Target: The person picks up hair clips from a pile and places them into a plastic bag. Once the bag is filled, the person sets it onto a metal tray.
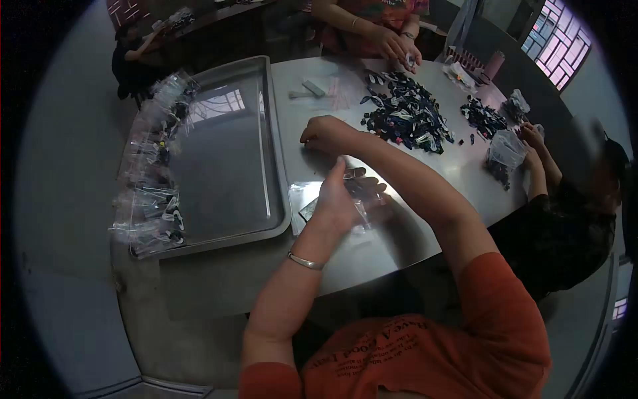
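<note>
My left hand [337, 199], a bangle on its wrist, is low over the near part of the table. Its thumb points up and its fingers curl around a clear plastic bag [362, 214]; something dark shows by the fingers, too blurred to name. More clear plastic [300, 193] lies beneath this hand, beside the tray. My right arm reaches across from the right, and my right hand [322, 135] is just beyond the left one, near the tray's right rim. Its fingers are bent and pinched together, hiding whatever may be in them.
A large metal tray [274, 146] has a row of filled clear bags [149, 173] along its left side. Piles of small dark and white pieces [409, 113] lie on the table [292, 73]. One co-worker's hands [399, 50] are across the table, another's [531, 143] at right near a plastic bag [508, 149].
</note>
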### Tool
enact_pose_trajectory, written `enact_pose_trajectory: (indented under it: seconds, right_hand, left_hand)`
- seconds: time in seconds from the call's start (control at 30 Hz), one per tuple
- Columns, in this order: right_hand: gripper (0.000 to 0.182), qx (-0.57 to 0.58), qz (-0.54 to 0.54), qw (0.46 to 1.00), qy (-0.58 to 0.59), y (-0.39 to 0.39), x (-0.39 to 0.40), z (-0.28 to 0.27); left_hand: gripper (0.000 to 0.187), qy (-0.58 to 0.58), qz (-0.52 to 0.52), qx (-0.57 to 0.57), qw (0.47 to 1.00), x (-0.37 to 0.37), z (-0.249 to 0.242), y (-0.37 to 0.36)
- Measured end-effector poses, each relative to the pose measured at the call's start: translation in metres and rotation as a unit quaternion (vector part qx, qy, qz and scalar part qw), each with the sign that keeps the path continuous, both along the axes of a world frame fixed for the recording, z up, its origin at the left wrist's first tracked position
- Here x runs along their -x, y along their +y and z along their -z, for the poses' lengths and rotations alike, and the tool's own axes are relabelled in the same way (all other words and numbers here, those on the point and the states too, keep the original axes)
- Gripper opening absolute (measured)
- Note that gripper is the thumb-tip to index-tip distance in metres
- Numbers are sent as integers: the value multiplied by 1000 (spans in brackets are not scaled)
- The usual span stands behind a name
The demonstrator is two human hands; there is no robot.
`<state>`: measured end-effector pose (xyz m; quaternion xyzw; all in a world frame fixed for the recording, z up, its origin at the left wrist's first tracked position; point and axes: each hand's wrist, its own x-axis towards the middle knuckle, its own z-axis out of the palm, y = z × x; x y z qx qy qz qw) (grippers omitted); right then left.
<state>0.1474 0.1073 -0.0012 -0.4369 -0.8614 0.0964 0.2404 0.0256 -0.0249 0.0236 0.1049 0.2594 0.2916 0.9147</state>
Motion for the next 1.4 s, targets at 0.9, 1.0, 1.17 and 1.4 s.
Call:
enact_pose_trajectory:
  seconds: [0.9,1.0,1.17,1.4]
  right_hand:
    - [19,34,80,991,-103,-43,-39,-6]
    - [17,47,99,983,-150,-40,-31,-10]
    - [22,105,139,962,-210,-34,-23,-18]
    - [24,272,96,932,220,-93,-49,-69]
  left_hand:
    - [51,-78,-92,16,993,9,12,19]
    - [52,-76,-128,33,988,10,13,23]
    - [53,-117,-132,45,983,9,23,27]
    - [59,-114,-223,91,964,9,12,23]
